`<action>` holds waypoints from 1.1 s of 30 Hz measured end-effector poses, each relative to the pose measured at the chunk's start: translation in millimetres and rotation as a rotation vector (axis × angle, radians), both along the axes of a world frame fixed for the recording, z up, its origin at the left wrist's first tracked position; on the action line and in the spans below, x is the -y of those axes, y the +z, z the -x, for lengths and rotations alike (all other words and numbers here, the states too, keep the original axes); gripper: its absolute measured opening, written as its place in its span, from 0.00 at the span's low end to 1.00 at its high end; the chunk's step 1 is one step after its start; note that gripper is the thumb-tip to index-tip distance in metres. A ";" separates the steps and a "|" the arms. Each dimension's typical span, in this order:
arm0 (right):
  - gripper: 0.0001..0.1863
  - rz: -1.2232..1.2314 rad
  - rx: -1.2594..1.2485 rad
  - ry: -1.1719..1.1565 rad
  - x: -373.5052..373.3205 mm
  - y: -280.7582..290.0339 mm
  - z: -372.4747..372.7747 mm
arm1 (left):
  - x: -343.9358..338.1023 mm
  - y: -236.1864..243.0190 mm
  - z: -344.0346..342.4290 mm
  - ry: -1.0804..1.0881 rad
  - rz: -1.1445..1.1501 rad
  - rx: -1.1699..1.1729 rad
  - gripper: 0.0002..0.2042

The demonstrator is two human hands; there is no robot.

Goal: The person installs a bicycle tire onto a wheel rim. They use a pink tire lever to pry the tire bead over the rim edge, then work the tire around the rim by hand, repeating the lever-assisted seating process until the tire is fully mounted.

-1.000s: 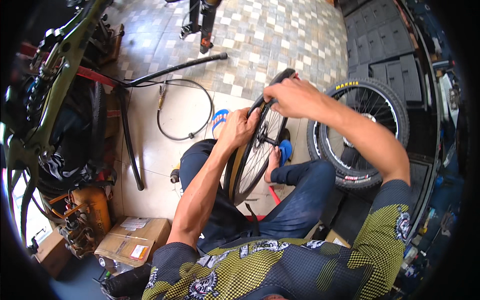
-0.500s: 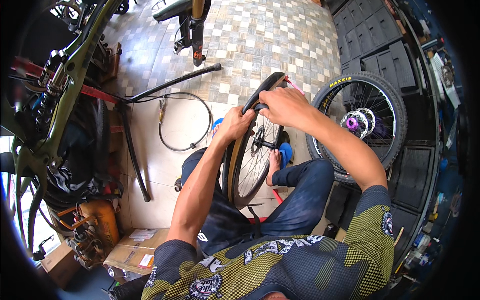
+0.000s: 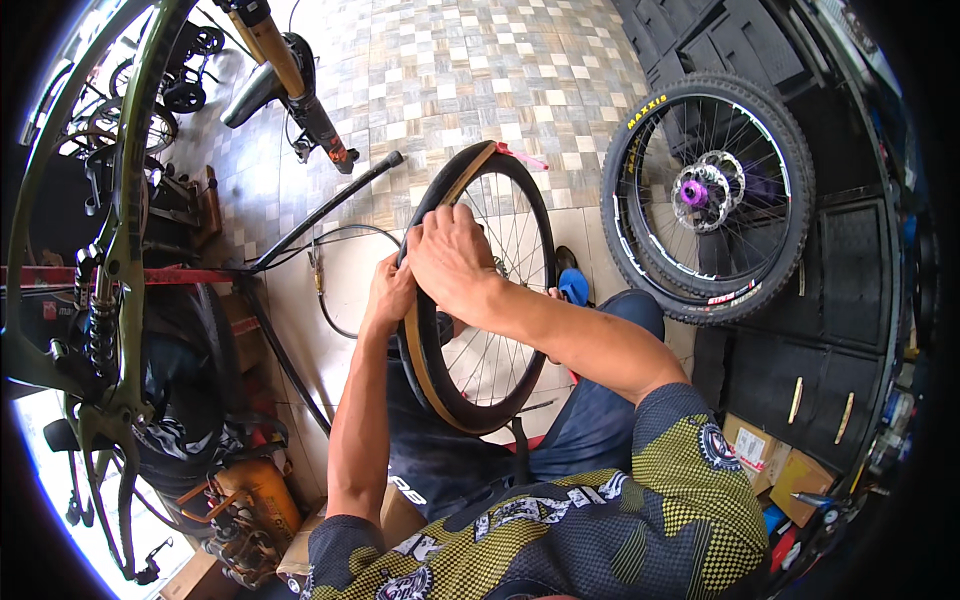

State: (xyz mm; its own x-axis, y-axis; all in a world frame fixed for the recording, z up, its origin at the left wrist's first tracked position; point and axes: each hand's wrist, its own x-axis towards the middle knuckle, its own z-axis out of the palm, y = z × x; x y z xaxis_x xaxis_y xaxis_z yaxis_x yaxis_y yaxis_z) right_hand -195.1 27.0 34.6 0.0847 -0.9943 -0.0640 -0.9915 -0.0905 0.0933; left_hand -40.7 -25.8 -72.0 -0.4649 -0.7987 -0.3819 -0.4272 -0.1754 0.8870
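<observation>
A bicycle wheel [image 3: 545, 230] with a black deep rim stands upright between my knees. Its black tire [image 3: 412, 345] has a tan sidewall and sits along the rim's left side. My left hand [image 3: 392, 288] grips the tire at the wheel's left edge, fingers wrapped round it. Just above and overlapping it, my right hand [image 3: 452, 255] is closed over the tire and rim, its fingertips curled on the tire and partly hidden. A pinkish-red tire lever [image 3: 522, 157] sticks out at the top of the wheel, by the tire's edge.
To the right, wheels with knobby tires [image 3: 795, 190] and a purple hub lean against black drawers [image 3: 850, 250]. On the left are a green bike frame [image 3: 130, 250], a black stand leg [image 3: 325, 212] and a hose [image 3: 325, 290]. A suspension fork [image 3: 315, 115] hangs ahead. An orange compressor [image 3: 262, 500] stands lower left.
My right hand has moved left and down along the tire, now over my left hand. The wheel has shifted left and turned its face more toward me. The view has swung too.
</observation>
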 end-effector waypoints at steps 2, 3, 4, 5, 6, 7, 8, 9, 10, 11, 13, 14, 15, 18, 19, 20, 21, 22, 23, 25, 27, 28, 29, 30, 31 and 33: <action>0.14 0.096 0.041 0.048 -1.0 10.7 5.0 | 4.7 -5.9 -3.9 -0.043 0.089 -0.033 0.19; 0.14 0.154 0.090 0.060 -2.8 16.9 8.2 | 7.7 -4.4 -6.4 -0.089 0.139 -0.033 0.19; 0.15 0.212 0.142 0.074 -4.3 21.8 11.5 | 8.0 -4.0 -7.8 -0.084 0.092 -0.030 0.19; 0.16 0.322 0.419 0.071 -3.0 23.7 22.5 | 8.7 -3.6 -10.1 -0.075 0.047 -0.026 0.19; 0.17 0.342 0.718 0.005 -2.7 35.0 38.0 | 6.9 9.8 -12.0 -0.009 -0.093 -0.012 0.19; 0.20 0.557 0.900 -0.017 -0.9 25.6 68.2 | 5.7 24.5 -3.0 0.037 -0.237 -0.018 0.19; 0.19 0.697 1.051 -0.073 4.5 6.8 98.5 | 6.1 33.4 1.1 0.091 -0.373 -0.019 0.19; 0.19 0.613 1.447 -0.350 4.7 -23.0 122.1 | 6.2 24.6 -2.6 0.082 -0.328 -0.072 0.19; 0.18 0.666 1.520 -0.609 2.7 -50.8 144.8 | 1.9 26.9 2.7 0.084 -0.284 -0.080 0.21; 0.18 0.779 1.489 -0.735 -4.2 -104.0 176.6 | 1.4 26.5 13.9 0.068 -0.291 -0.087 0.21; 0.31 0.614 1.743 -1.093 -13.1 -164.8 172.6 | -1.2 26.9 14.6 0.063 -0.300 -0.085 0.21; 0.41 0.351 1.825 -1.092 -19.9 -184.9 178.0 | -4.4 33.6 18.7 0.047 -0.305 -0.087 0.20; 0.45 0.373 1.915 -1.193 -19.7 -202.0 170.3 | -9.8 43.2 25.3 0.029 -0.307 -0.095 0.19; 0.63 0.476 2.305 -1.231 -5.5 -214.6 159.1 | -36.9 69.8 43.4 -0.017 -0.276 -0.104 0.18; 0.63 0.599 2.402 -1.204 -0.2 -214.4 173.0 | -49.8 74.1 54.8 -0.045 -0.257 -0.145 0.18; 0.63 0.727 2.494 -1.168 6.0 -213.1 190.8 | -61.3 78.5 65.7 -0.073 -0.238 -0.188 0.18; 0.53 0.907 2.534 -1.219 15.1 -204.6 193.3 | -68.9 85.0 65.9 -0.093 -0.234 -0.163 0.18; 0.47 0.859 2.475 -1.183 15.9 -202.6 206.0 | -74.7 86.6 66.7 -0.121 -0.181 -0.170 0.18; 0.43 0.817 2.411 -1.149 13.5 -200.0 220.5 | -79.8 86.1 67.1 -0.153 -0.130 -0.179 0.19; 0.30 0.694 2.230 -1.230 22.3 -173.7 204.7 | -87.4 92.8 51.1 -0.140 -0.054 -0.142 0.19; 0.34 0.628 2.303 -1.385 25.4 -144.5 200.8 | -97.8 104.4 33.4 -0.081 -0.027 -0.197 0.19; 0.35 0.614 2.298 -1.402 24.9 -137.3 206.5 | -104.8 109.6 28.7 -0.063 -0.013 -0.230 0.19; 0.30 0.662 2.254 -1.431 28.9 -131.0 208.7 | -115.6 111.3 21.7 0.008 -0.038 -0.189 0.19; 0.28 0.753 2.301 -1.344 37.5 -125.4 207.7 | -127.1 89.8 8.2 0.030 -0.002 -0.169 0.18; 0.26 0.850 2.338 -1.264 45.8 -126.8 204.8 | -138.0 66.3 -3.9 0.049 0.029 -0.151 0.17; 0.17 1.107 2.427 -1.072 54.9 -149.2 215.8 | -154.4 43.5 -1.5 0.054 0.040 -0.165 0.15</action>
